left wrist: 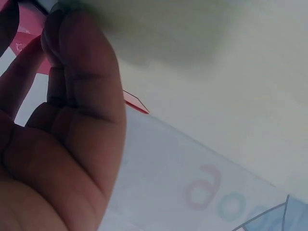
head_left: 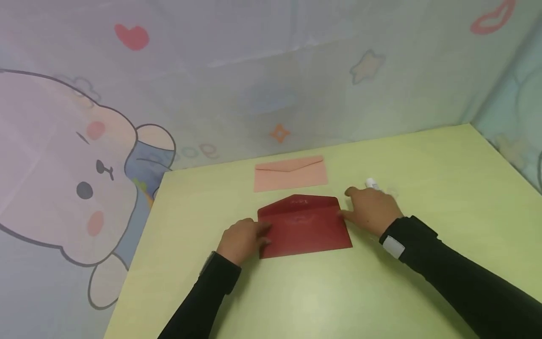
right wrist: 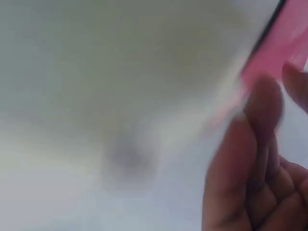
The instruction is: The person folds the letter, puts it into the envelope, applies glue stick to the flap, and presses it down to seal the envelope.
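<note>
A red envelope [head_left: 305,230] lies in front of me, its pointed flap [head_left: 299,201] raised open toward the far side. My left hand [head_left: 242,239] grips its left edge, thumb and finger overlapping the paper. In the left wrist view the other fingers [left wrist: 94,86] are curled in, with part of the red envelope [left wrist: 26,26] behind them. At the right edge is my right hand [head_left: 372,209], thumb tip right at the paper and fingers loosely bent. The right wrist view is blurred; a corner of the envelope [right wrist: 274,53] shows beyond the fingertips.
Behind the red envelope lies a pink envelope [head_left: 290,179] with its flap folded down. A small white tube [head_left: 371,183] stands out past my right hand, partly hidden by it. The pale yellow table [head_left: 296,296] ends at a patterned cloth backdrop [head_left: 237,94].
</note>
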Demonstrator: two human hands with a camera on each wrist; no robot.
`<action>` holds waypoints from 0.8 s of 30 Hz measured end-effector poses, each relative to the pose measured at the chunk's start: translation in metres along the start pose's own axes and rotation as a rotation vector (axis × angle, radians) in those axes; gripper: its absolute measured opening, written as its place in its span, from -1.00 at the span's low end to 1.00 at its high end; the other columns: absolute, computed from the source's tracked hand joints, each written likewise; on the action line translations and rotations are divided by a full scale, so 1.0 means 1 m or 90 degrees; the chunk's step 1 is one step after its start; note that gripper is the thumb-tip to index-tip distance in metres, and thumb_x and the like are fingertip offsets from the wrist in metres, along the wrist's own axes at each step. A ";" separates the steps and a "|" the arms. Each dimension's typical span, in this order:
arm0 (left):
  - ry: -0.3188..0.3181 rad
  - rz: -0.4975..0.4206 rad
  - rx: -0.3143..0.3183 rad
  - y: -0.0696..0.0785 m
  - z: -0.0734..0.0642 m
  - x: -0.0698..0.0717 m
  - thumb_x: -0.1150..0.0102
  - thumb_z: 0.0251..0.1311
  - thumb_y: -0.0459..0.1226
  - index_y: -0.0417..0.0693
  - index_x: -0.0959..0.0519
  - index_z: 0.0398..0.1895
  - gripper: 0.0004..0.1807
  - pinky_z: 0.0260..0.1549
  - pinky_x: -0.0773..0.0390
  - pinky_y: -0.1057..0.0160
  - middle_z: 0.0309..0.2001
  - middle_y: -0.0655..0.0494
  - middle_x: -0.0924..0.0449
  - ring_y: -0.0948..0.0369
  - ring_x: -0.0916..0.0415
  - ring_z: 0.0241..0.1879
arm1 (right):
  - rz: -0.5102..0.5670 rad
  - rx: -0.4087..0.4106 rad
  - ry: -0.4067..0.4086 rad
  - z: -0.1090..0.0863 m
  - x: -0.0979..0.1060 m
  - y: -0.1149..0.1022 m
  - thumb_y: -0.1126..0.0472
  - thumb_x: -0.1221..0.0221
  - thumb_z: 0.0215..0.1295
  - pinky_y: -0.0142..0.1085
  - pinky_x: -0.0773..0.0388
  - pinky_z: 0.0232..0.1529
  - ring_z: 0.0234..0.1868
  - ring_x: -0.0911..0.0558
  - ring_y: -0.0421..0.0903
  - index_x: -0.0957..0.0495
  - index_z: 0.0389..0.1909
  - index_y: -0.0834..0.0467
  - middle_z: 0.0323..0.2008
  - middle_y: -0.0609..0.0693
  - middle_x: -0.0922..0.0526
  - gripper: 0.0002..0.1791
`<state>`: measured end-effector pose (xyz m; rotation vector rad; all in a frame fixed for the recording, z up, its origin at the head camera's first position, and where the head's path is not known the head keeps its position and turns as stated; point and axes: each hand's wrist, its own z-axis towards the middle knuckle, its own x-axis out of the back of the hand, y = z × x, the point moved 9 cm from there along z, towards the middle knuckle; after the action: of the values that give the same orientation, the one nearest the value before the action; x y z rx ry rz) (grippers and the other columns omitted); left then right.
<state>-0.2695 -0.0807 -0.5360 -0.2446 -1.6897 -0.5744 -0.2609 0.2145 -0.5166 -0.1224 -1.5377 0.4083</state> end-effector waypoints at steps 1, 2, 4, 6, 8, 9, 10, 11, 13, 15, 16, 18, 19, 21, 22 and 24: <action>-0.005 -0.006 0.003 0.000 -0.001 0.000 -0.60 0.41 -0.16 0.06 -0.80 0.35 -0.53 -0.26 -0.78 0.08 -0.09 -0.01 -0.90 0.05 -0.80 -0.12 | -0.040 0.004 0.047 -0.003 0.010 0.005 0.03 -0.54 0.40 -0.19 -0.44 -0.62 -0.63 -0.52 -0.08 -0.57 -0.20 0.34 -0.65 0.00 -0.56 -0.53; -0.010 -0.012 0.012 0.000 -0.001 -0.001 -0.57 0.43 -0.16 0.07 -0.80 0.35 -0.55 -0.26 -0.77 0.09 -0.07 0.01 -0.90 0.06 -0.80 -0.11 | -0.074 -0.002 0.081 -0.006 0.020 0.011 0.03 -0.55 0.39 -0.20 -0.40 -0.66 -0.68 -0.48 -0.07 -0.51 -0.30 0.31 -0.70 0.00 -0.48 -0.51; -0.025 -0.026 0.040 0.004 -0.002 0.005 -0.53 0.46 -0.23 0.02 -0.80 0.32 -0.60 -0.28 -0.74 0.09 -0.13 -0.03 -0.88 0.03 -0.77 -0.14 | -0.119 -0.017 0.117 -0.010 0.032 0.024 0.04 -0.57 0.37 -0.18 -0.35 -0.69 -0.73 -0.41 -0.03 -0.36 -0.42 0.24 -0.74 0.02 -0.36 -0.43; -0.010 -0.027 0.051 0.003 -0.001 0.008 -0.48 0.49 -0.23 0.03 -0.82 0.26 -0.67 -0.36 -0.66 0.15 -0.20 0.01 -0.84 0.10 -0.70 -0.22 | -0.121 -0.038 0.088 -0.010 0.032 0.036 0.02 -0.58 0.36 -0.13 -0.43 -0.67 -0.72 -0.48 0.02 -0.38 -0.38 0.29 -0.72 0.07 -0.43 -0.42; 0.017 -0.022 0.062 0.003 0.000 0.012 -0.45 0.51 -0.23 -0.01 -0.81 0.17 -0.75 -0.43 -0.60 0.16 -0.27 0.00 -0.78 0.12 -0.63 -0.30 | -0.094 -0.067 0.027 -0.009 0.024 0.046 0.05 -0.57 0.36 -0.02 -0.57 -0.62 -0.64 -0.60 0.09 -0.46 -0.23 0.38 -0.65 0.14 -0.56 -0.45; 0.032 -0.022 0.063 0.004 0.001 0.015 -0.44 0.51 -0.23 -0.03 -0.80 0.14 -0.77 -0.45 -0.58 0.15 -0.30 -0.01 -0.74 0.12 -0.60 -0.34 | -0.082 -0.070 0.008 -0.009 0.020 0.048 0.10 -0.56 0.37 0.01 -0.60 -0.60 -0.61 -0.63 0.10 -0.47 -0.16 0.41 -0.60 0.17 -0.61 -0.47; 0.048 -0.024 0.067 0.004 0.002 0.017 -0.43 0.52 -0.22 -0.05 -0.79 0.11 -0.79 -0.45 -0.59 0.15 -0.30 0.00 -0.73 0.13 -0.59 -0.34 | -0.071 -0.068 -0.001 -0.008 0.017 0.049 0.16 -0.54 0.37 0.02 -0.61 -0.59 -0.59 -0.64 0.10 -0.48 -0.11 0.43 -0.58 0.19 -0.63 -0.50; 0.063 -0.032 0.069 0.005 0.002 0.020 -0.42 0.53 -0.21 -0.06 -0.78 0.10 -0.80 -0.43 -0.61 0.16 -0.27 0.01 -0.74 0.14 -0.60 -0.33 | -0.056 -0.065 -0.006 -0.007 0.015 0.050 0.21 -0.52 0.38 0.01 -0.61 -0.59 -0.57 -0.65 0.10 -0.48 -0.08 0.44 -0.56 0.20 -0.65 -0.54; 0.088 -0.084 0.062 0.010 0.005 0.027 -0.39 0.55 -0.21 -0.07 -0.77 0.07 -0.82 -0.33 -0.68 0.13 -0.24 0.00 -0.77 0.13 -0.63 -0.30 | -0.022 -0.056 -0.001 -0.006 0.015 0.051 0.29 -0.47 0.40 -0.04 -0.58 -0.59 -0.57 -0.63 0.07 -0.49 -0.07 0.46 -0.54 0.21 -0.66 -0.61; 0.102 -0.174 0.051 0.017 0.010 0.034 -0.36 0.58 -0.19 -0.05 -0.80 0.09 -0.80 -0.19 -0.74 0.12 -0.14 0.03 -0.84 0.13 -0.68 -0.21 | 0.036 -0.050 0.010 -0.004 0.020 0.047 0.29 -0.43 0.44 -0.12 -0.53 -0.58 -0.57 -0.59 0.03 -0.50 -0.07 0.44 -0.51 0.22 -0.68 -0.65; 0.104 -0.231 0.046 0.021 0.013 0.038 -0.35 0.60 -0.17 -0.03 -0.81 0.12 -0.78 -0.10 -0.76 0.12 -0.08 0.06 -0.87 0.14 -0.72 -0.15 | 0.077 -0.047 0.016 -0.003 0.024 0.042 0.26 -0.42 0.47 -0.16 -0.50 -0.56 -0.56 -0.59 0.01 -0.52 -0.06 0.42 -0.47 0.23 -0.72 -0.67; 0.106 -0.354 0.037 0.032 0.020 0.044 -0.35 0.62 -0.12 0.00 -0.82 0.19 -0.73 0.07 -0.77 0.11 0.04 0.09 -0.90 0.14 -0.80 -0.02 | 0.167 -0.036 0.042 -0.004 0.034 0.024 0.21 -0.43 0.52 -0.23 -0.50 -0.51 -0.47 -0.66 -0.02 -0.56 -0.02 0.38 -0.38 0.23 -0.79 -0.67; 0.102 -0.419 0.032 0.039 0.023 0.046 -0.36 0.62 -0.10 0.00 -0.80 0.26 -0.68 0.13 -0.78 0.10 0.09 0.08 -0.90 0.14 -0.83 0.03 | 0.216 -0.030 0.057 -0.005 0.038 0.012 0.19 -0.43 0.53 -0.26 -0.52 -0.47 -0.42 -0.72 -0.03 -0.58 0.01 0.34 -0.31 0.22 -0.84 -0.68; 0.088 -0.550 0.013 0.055 0.031 0.047 -0.37 0.62 -0.10 -0.03 -0.74 0.40 -0.58 0.21 -0.81 0.09 0.20 0.01 -0.88 0.11 -0.87 0.14 | 0.297 -0.006 0.093 -0.010 0.044 -0.015 0.19 -0.45 0.52 -0.29 -0.62 -0.38 -0.29 -0.83 -0.02 -0.60 0.02 0.27 -0.20 0.20 -0.89 -0.70; 0.086 -0.606 0.005 0.062 0.035 0.048 -0.38 0.62 -0.10 -0.07 -0.72 0.42 -0.55 0.24 -0.82 0.09 0.22 -0.04 -0.88 0.12 -0.87 0.16 | 0.322 0.010 0.111 -0.013 0.046 -0.028 0.20 -0.46 0.52 -0.30 -0.67 -0.33 -0.23 -0.86 -0.01 -0.60 0.01 0.24 -0.18 0.17 -0.90 -0.73; 0.094 -0.698 -0.012 0.075 0.040 0.049 -0.41 0.60 -0.15 -0.14 -0.69 0.43 -0.54 0.20 -0.85 0.10 0.23 -0.15 -0.86 0.16 -0.87 0.14 | 0.356 0.041 0.138 -0.020 0.045 -0.051 0.25 -0.48 0.50 -0.30 -0.79 -0.22 -0.16 -0.92 0.00 -0.60 0.00 0.19 -0.15 0.12 -0.91 -0.75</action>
<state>-0.2786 -0.0042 -0.4751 0.7528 -1.5710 -1.3616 -0.2332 0.1861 -0.4580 -0.5363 -1.2586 0.8565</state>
